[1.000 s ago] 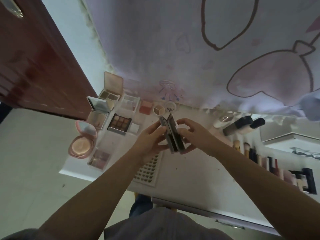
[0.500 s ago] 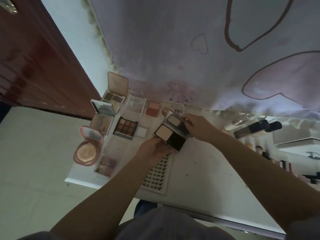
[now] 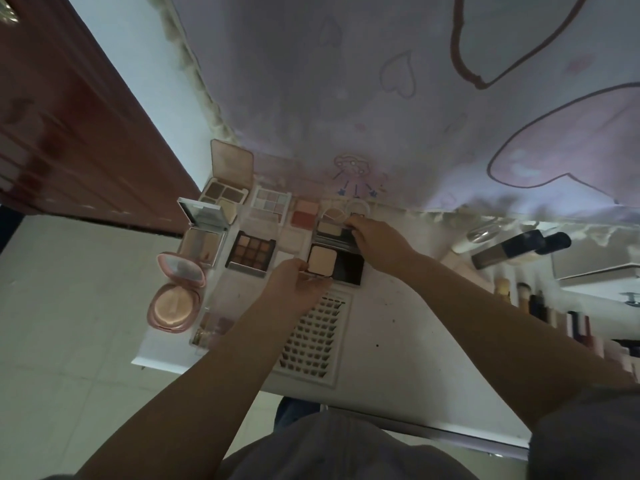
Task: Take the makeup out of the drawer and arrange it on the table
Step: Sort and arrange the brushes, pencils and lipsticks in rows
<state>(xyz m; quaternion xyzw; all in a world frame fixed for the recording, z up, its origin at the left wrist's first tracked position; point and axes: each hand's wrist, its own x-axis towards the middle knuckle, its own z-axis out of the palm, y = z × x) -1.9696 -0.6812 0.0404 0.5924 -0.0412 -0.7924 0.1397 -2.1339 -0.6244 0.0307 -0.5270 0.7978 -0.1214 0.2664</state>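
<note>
A black powder compact [image 3: 335, 263] lies opened on the white table [image 3: 398, 327], its pale pan to the left and its mirrored lid tilted up behind. My left hand [image 3: 294, 289] grips the compact's near left corner. My right hand [image 3: 377, 242] holds the top edge of the lid. Around it stand several opened palettes: a brown eyeshadow palette [image 3: 251, 252], a round pink cushion compact [image 3: 175, 294], a blush pan [image 3: 304, 212] and a pale shimmer palette [image 3: 271, 199].
A white tray of false lashes [image 3: 313, 337] lies just in front of my left hand. Dark foundation bottles [image 3: 512, 249] lie at the right, with a row of lipsticks and brushes [image 3: 554, 315] along the right side. A printed cloth [image 3: 381, 98] hangs behind. A red-brown door [image 3: 69, 126] stands left.
The compact was held upright and nearly closed between both hands a second ago. It has since been opened and lowered flat onto the table beside the brown palette.
</note>
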